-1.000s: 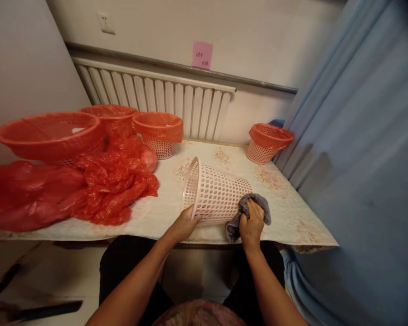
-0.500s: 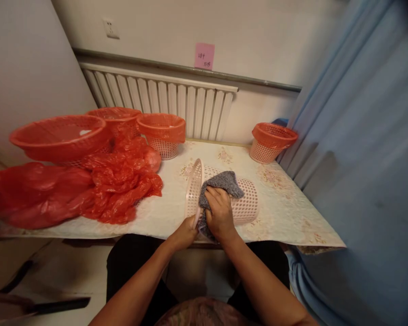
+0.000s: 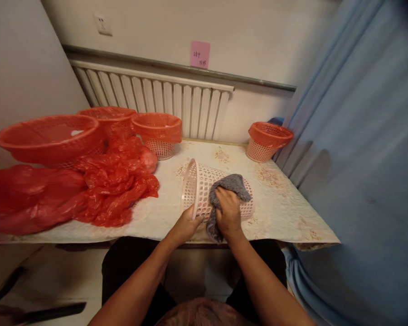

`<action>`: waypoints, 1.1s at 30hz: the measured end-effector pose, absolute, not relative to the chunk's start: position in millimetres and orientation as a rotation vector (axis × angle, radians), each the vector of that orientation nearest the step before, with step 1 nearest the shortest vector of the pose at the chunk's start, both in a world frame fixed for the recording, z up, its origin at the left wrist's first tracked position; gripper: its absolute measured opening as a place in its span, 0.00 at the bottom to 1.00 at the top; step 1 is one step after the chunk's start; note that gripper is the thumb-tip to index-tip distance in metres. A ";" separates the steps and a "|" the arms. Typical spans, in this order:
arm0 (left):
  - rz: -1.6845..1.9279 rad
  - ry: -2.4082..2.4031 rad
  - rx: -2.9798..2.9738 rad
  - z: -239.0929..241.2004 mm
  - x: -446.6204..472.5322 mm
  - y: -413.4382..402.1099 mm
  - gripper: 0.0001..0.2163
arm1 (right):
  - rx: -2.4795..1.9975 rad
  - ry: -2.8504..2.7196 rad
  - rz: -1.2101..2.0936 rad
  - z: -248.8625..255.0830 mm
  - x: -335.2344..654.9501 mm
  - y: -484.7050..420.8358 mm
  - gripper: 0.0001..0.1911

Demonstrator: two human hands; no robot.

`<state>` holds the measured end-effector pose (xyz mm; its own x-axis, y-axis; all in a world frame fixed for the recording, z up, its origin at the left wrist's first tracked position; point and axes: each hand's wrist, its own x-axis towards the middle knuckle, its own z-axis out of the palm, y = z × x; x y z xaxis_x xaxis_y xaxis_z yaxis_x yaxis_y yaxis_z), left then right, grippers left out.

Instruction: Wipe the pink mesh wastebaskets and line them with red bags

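Observation:
A pale pink plastic wastebasket (image 3: 204, 181) with a perforated wall lies on its side in front of me, its mouth facing left. My left hand (image 3: 187, 225) grips the near part of its rim, thumb on the inner side. A grey cloth (image 3: 231, 182) is bunched under my right hand (image 3: 228, 210), whose curled fingers press it against the side wall. Part of the cloth hangs down toward the table's front edge. The fingertips of my right hand are partly hidden in the cloth folds.
Several baskets lined with red bags, including a front one (image 3: 47, 138) and a smaller one (image 3: 158, 136), stand at the left. Crumpled red plastic bags (image 3: 115, 190) lie before them. Another lined basket (image 3: 267, 141) is at the back right of the floral-covered table (image 3: 292, 213), near a blue curtain (image 3: 353, 158).
My right hand has slid the cloth rightward along the basket's wall, away from the rim. The left hand still holds the rim. The view has shifted slightly.

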<state>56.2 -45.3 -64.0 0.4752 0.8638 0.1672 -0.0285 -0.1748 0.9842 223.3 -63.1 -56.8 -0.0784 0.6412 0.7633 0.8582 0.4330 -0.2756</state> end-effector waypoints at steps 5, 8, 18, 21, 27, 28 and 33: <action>0.904 0.726 1.554 -73.2 54.4 -44.9 0.18 | -1.468 -1.525 -0.404 -82.3 295.4 -54.5 0.27; 0.896 0.735 1.580 -77.7 54.7 -42.2 0.18 | -1.533 -1.422 -0.437 -101.0 305.0 -67.4 0.26; 0.879 0.721 1.632 -77.7 52.3 -48.9 0.17 | -1.156 -1.828 -0.307 -88.5 182.4 -97.4 0.32; 0.859 0.764 1.703 -87.7 46.3 -52.9 0.15 | -1.136 -1.822 -0.336 -64.0 179.0 -85.0 0.30; 0.719 0.696 1.692 -103.0 39.8 -56.4 0.12 | -1.180 -1.834 -0.332 -42.5 182.4 -75.1 0.29; 0.728 0.700 1.680 -100.6 40.4 -55.7 0.13 | -1.178 -1.823 -0.347 -44.6 180.5 -77.2 0.29; 0.930 0.751 1.590 -73.0 48.3 -49.2 0.20 | -1.163 -1.823 -0.374 -57.9 172.3 -87.5 0.28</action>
